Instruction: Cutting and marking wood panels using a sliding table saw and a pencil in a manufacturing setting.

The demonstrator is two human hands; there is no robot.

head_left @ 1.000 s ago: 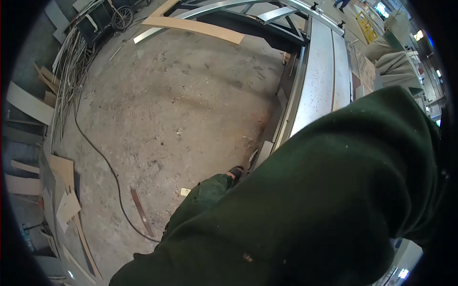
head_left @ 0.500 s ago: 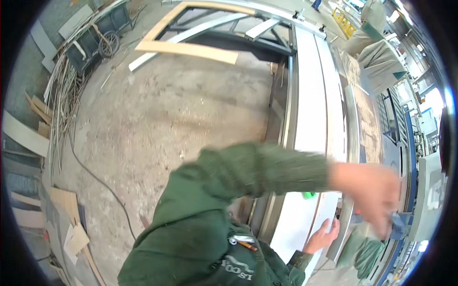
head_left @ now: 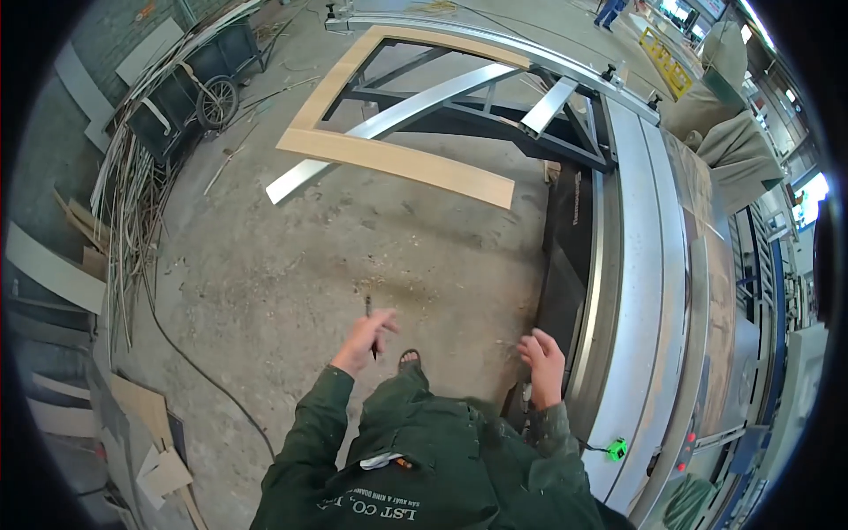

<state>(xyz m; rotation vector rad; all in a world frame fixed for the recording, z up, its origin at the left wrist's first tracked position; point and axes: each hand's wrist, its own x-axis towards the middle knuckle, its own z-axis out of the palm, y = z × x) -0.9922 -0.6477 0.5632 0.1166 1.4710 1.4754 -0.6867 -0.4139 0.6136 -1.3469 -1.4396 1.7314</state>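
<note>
My left hand (head_left: 362,343) is held over the floor in front of my body, its fingers closed around a thin, dark, pen-like stick (head_left: 368,306). To the right, my right hand (head_left: 545,367) hovers beside the near edge of the sliding saw table (head_left: 640,265). Its fingers are loosely bent and apart, with nothing visible in them. A green tape measure (head_left: 617,450) lies on the metal table surface, close to my right forearm. Farther off, a three-sided light wood frame (head_left: 397,163) rests on the machine's dark support frame (head_left: 477,119).
A metal fence (head_left: 495,44) with dark clamps crosses the far end. At left, a wheeled dark cart (head_left: 190,102) stands by a heap of thin strips (head_left: 132,203). A cable (head_left: 208,375) runs along the floor. Board offcuts (head_left: 163,468) lie at lower left.
My left arm has swung back from across the saw table to the left, over the floor. My right hand has left the table's far side. My view has turned, and my foot now shows.
</note>
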